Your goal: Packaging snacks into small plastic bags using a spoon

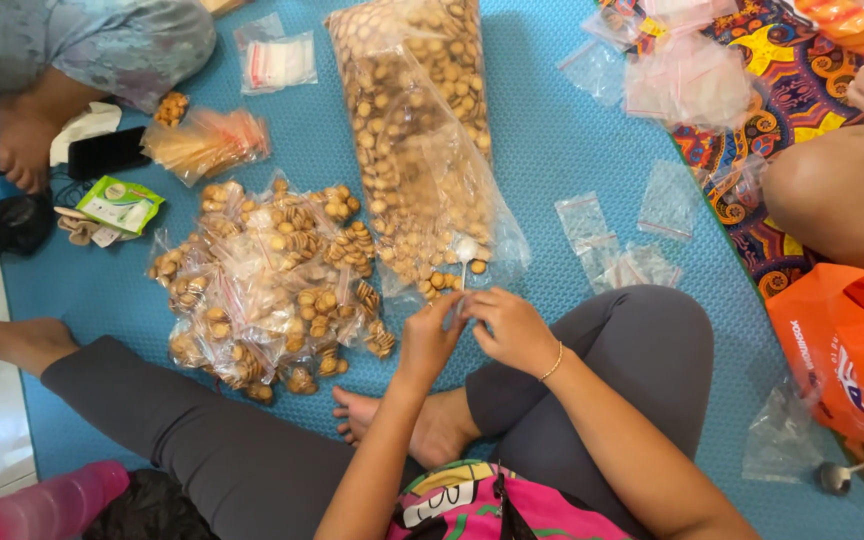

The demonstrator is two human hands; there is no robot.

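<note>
Nearest the camera, the person sits cross-legged on a blue mat, and both hands meet just above the knees. The left hand and right hand pinch a small clear bag between their fingertips — it is largely hidden by the fingers, so whether it is filled or being sealed cannot be told. To handle it well, I would judge that the fingertips should hold the two lips of the mouth apart or pressed evenly, keeping the film flat rather than crumpled.

Just beyond the hands, to the left, lies a heap of small filled packets of round biscuits. Ahead, a large clear sack of biscuits lies open toward the hands. To the right, empty flat bags rest on the mat — within easy reach. Farther off, another person's knee shows.
</note>
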